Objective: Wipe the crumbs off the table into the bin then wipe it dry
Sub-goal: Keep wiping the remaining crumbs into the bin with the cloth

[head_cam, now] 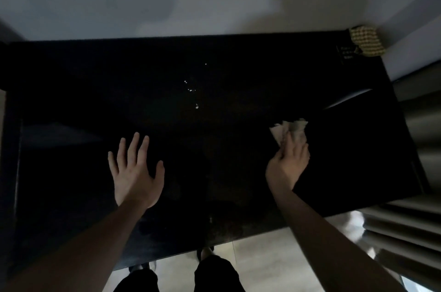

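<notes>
A glossy black table [95, 91] fills the middle of the view. Several small pale crumbs [191, 89] lie scattered near its centre. My right hand [287, 165] presses a crumpled white tissue [291, 128] against the table surface, to the right of the crumbs and nearer to me. My left hand [134, 172] lies flat on the table with fingers spread, holding nothing, below and left of the crumbs. No bin is visible.
A yellow checked cloth [366, 40] sits bunched at the table's far right corner beside a dark label [346, 52]. White wall runs behind the table. Grey curtain folds [420, 143] hang at the right. Pale floor tiles and my feet show at the near edge.
</notes>
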`<state>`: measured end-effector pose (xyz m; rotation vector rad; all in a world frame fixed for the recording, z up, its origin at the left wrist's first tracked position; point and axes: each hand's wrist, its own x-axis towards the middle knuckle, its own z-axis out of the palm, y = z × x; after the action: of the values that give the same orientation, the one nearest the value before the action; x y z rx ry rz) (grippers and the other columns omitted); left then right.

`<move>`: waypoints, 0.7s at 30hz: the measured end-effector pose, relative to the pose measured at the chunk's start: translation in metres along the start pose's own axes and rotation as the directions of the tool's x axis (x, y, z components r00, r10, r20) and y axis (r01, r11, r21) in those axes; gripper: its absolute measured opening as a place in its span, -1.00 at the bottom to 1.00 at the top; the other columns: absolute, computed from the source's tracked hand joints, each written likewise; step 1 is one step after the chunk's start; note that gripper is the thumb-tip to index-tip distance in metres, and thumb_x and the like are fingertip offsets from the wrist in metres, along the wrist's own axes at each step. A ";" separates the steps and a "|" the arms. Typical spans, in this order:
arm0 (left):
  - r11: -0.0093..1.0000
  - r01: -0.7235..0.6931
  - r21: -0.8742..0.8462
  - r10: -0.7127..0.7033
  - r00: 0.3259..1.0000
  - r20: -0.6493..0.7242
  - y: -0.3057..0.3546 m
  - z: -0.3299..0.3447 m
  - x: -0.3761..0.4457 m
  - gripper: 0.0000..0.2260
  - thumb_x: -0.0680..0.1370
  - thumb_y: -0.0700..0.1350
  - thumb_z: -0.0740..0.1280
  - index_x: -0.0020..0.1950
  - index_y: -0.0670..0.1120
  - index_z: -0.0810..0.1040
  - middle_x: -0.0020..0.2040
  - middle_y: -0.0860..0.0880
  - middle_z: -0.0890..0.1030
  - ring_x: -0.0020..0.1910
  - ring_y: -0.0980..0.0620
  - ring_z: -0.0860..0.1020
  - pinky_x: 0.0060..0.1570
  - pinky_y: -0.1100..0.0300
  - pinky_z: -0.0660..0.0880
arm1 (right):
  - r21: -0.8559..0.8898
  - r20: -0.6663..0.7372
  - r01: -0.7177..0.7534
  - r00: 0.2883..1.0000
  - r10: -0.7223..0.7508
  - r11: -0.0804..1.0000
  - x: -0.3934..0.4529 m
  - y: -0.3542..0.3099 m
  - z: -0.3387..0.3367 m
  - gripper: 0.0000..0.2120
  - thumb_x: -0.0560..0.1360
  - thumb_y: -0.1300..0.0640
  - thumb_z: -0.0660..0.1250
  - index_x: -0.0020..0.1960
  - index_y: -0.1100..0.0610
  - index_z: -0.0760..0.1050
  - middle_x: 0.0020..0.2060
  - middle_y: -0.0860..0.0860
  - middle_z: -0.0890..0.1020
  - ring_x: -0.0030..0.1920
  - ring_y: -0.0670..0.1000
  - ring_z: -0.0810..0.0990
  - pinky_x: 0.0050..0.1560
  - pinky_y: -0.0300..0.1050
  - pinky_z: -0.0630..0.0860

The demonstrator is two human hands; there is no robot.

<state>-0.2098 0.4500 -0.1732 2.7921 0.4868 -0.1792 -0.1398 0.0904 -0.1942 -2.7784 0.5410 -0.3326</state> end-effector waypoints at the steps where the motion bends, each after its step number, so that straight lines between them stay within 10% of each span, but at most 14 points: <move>1: 1.000 0.000 0.004 0.000 1.000 0.002 0.000 0.000 0.000 -0.33 0.61 0.21 0.13 0.69 0.04 0.11 0.72 0.05 0.04 0.70 -0.07 -0.13 0.63 -0.24 -0.16 | 0.028 0.015 0.021 1.000 -0.021 0.999 -0.017 -0.019 0.001 -0.49 0.52 0.25 0.19 0.46 0.14 0.49 0.45 0.19 0.50 0.45 0.37 0.40 0.47 0.29 0.29; 10: 0.998 -0.053 -0.042 0.052 0.998 -0.030 -0.003 -0.002 -0.003 -0.33 0.58 0.18 0.14 0.68 0.02 0.16 0.71 0.01 0.11 0.70 -0.12 -0.04 0.63 -0.25 -0.13 | 0.415 0.375 0.153 0.869 -0.321 0.897 -0.136 -0.151 -0.010 -0.32 0.45 0.36 0.12 0.51 -0.05 0.41 0.60 -0.07 0.29 0.64 -0.03 0.11 0.63 0.08 0.08; 15: 0.993 -0.075 -0.095 0.076 0.997 0.000 -0.011 -0.005 -0.004 -0.34 0.61 0.09 0.25 0.69 0.04 0.14 0.71 0.03 0.08 0.70 -0.08 -0.08 0.63 -0.23 -0.17 | 0.607 0.256 -0.087 0.962 -0.090 0.790 -0.097 -0.126 -0.028 -0.48 0.58 0.39 0.19 0.48 0.06 0.48 0.49 -0.01 0.46 0.53 -0.03 0.39 0.53 0.00 0.35; 21: 0.986 -0.111 -0.127 0.122 0.989 0.086 -0.021 -0.013 -0.004 -0.35 0.65 0.03 0.25 0.70 0.04 0.08 0.72 0.06 -0.04 0.70 -0.03 -0.19 0.64 -0.20 -0.22 | 0.347 0.171 -0.142 0.981 0.086 0.927 -0.023 -0.026 -0.043 -0.47 0.57 0.23 0.16 0.53 0.08 0.41 0.50 0.14 0.44 0.53 0.17 0.37 0.51 0.15 0.35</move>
<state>-0.2201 0.4712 -0.1655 2.6687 0.3001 -0.2452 -0.1642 0.1121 -0.1495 -2.3844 0.5410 -0.1682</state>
